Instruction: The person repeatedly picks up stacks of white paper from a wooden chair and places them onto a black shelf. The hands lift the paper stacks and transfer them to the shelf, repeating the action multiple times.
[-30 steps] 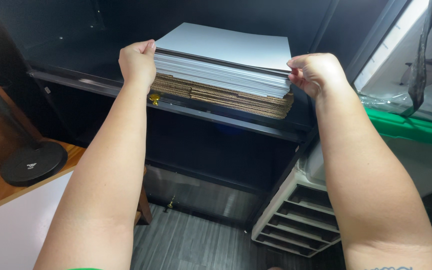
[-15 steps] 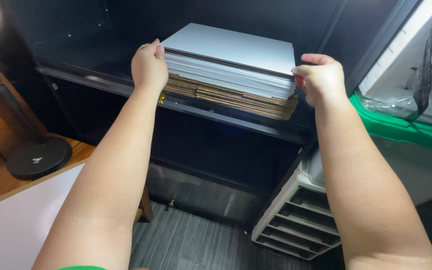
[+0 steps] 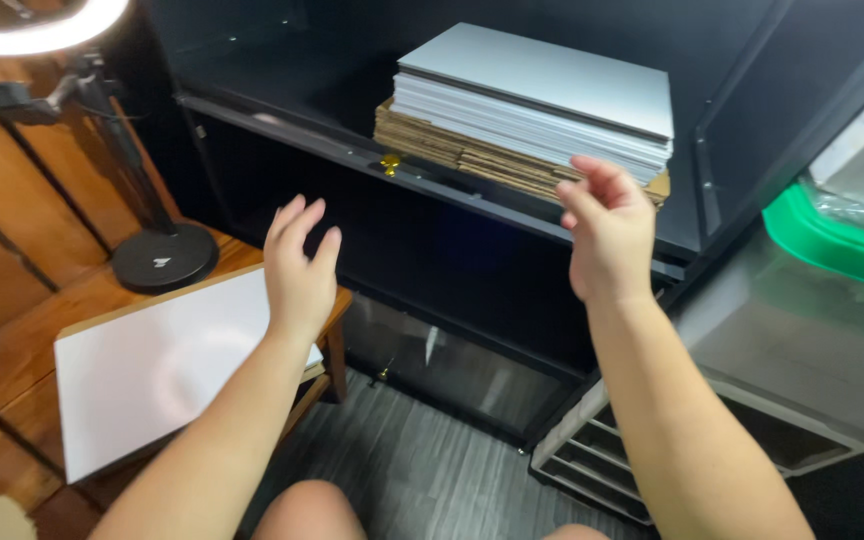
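Observation:
A stack of white boards [image 3: 542, 100] lies on several brown cardboard sheets [image 3: 452, 150] on a dark cabinet shelf [image 3: 282, 125]. My left hand [image 3: 297, 265] hovers below and left of the stack, fingers apart, holding nothing. Just in front of the stack's right end is my right hand [image 3: 607, 235], fingers loosely spread and empty. Neither hand touches the stack.
A white board [image 3: 152, 375] lies on a wooden table [image 3: 12, 350] at the left, beside a black round lamp base [image 3: 164, 257] under a ring light [image 3: 37, 30]. A green-lidded clear bin [image 3: 832, 245] and a drawer unit [image 3: 602, 465] stand at the right.
Both hands have let go of the stack's ends and pulled back toward me, the left dropping lower. The stack stays on the shelf.

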